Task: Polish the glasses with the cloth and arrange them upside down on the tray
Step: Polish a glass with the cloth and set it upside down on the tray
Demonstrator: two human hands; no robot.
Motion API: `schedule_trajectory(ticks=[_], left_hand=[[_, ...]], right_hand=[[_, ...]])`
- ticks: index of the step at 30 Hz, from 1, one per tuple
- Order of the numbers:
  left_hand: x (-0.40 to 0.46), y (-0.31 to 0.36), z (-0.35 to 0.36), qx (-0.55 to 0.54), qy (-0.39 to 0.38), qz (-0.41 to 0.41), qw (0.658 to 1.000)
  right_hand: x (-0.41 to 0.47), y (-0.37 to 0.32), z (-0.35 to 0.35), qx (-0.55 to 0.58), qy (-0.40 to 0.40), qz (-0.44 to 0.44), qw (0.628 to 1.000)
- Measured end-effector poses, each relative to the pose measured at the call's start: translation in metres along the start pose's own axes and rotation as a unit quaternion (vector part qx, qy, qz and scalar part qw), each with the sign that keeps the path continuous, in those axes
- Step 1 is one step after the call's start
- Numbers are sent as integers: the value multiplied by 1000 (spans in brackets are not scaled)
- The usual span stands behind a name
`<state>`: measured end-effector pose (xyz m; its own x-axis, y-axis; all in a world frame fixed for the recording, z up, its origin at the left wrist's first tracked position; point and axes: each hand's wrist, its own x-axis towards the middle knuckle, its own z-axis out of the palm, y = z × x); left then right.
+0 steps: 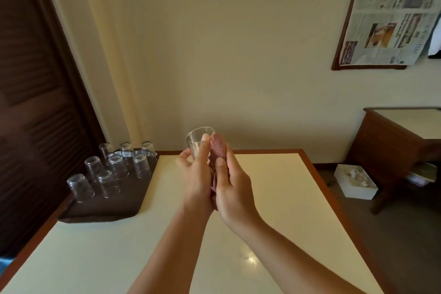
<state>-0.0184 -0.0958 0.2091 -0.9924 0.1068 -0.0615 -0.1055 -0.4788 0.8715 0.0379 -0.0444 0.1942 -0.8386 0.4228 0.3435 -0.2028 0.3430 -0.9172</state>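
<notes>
Left hand [194, 174] is gripping the glass [199, 139], fingers [202, 150] clenched round its wall, raised above the table [262, 186] for access. Right hand [232, 186] is pressing the cloth [217, 148] against it, polishing. Finished glasses [117, 167] are standing inverted on the tray [114, 207], far left.

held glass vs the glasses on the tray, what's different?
The held glass is up in the air above the table, gripped by the left hand; the tray glasses stand on the dark tray. The held glass is tilted with the cloth against it; the tray glasses are upside down, untouched. All are clear tumblers.
</notes>
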Motion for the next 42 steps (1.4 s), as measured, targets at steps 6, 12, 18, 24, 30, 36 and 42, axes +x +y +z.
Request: schedule_trajectory(ticks=[6,12,18,24,30,36,42], left_hand=[[-31,-8,3,72,-20,-100,992],[-22,2,-3,0,74,18,997],[-31,6,1,36,-34,-65,997],[-16,15,-3,6,54,-27,998],[-18,27,-15,53,61,-13,997],[-9,36,-26,69,66,-26,995],[23,54,-56,50,72,42,995]], right_hand=[[42,2,-18,99,56,103,988],[-3,0,-5,44,-35,-4,998],[23,-7,-13,41,46,52,997],[25,-8,-5,137,-17,53,989],[9,-16,7,101,-56,56,992],[45,-29,28,120,-48,129,983],[8,-38,55,84,-78,26,993]])
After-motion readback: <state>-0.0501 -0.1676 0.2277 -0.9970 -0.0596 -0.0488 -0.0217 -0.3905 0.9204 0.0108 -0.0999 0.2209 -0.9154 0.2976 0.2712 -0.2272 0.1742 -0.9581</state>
